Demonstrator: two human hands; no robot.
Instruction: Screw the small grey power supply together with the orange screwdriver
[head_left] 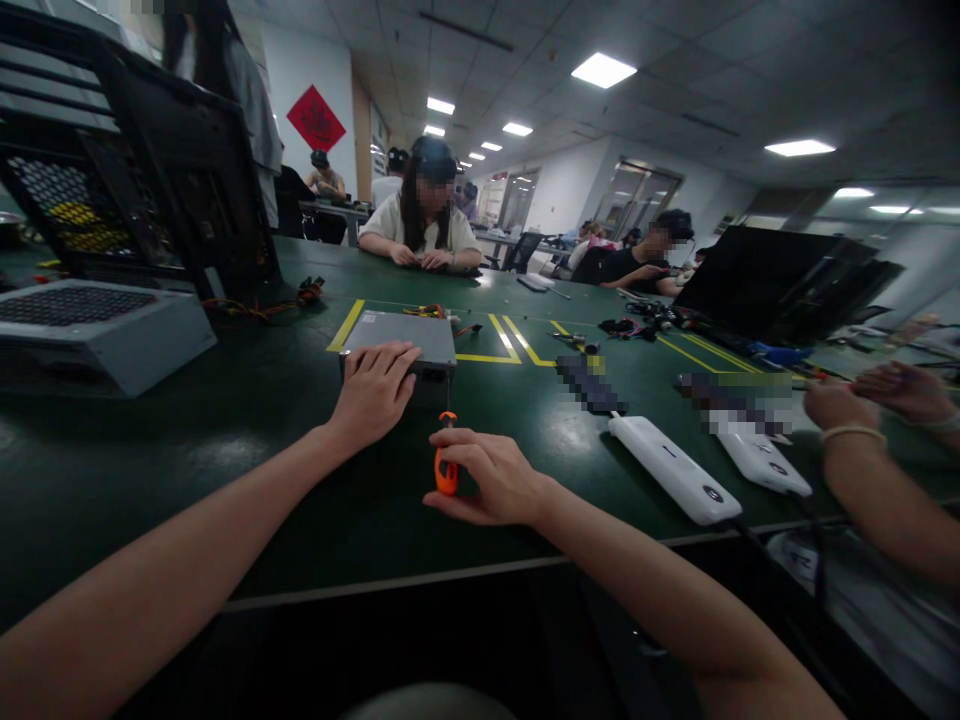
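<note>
- The metal box (427, 345) rested on the green surface (187, 430) in front of the person, beside yellow tape (346, 325); that central spot probably let both arms reach it comfortably.
- The left grip (375, 385) lay over the box's top and near edge, fingers extended and pinching nothing. It seemed to serve as a brace, keeping the box from sliding or turning.
- The right grip (491, 480) was curled around the orange handle of a screwdriver (446, 475), fingers by its neck and thumb near its butt. How firmly they pressed could not be told.
- The screwdriver pointed away from the person, toward the right end of the box's near face, likely so that its shaft met that face straight on. Whether the tip touched was too small to tell.
- Wires (429, 311) lay behind the box, clear of both grips.
- A grilled unit (142, 345) stood well to the left and a white power bank (664, 465) to the right, leaving elbow room between.
</note>
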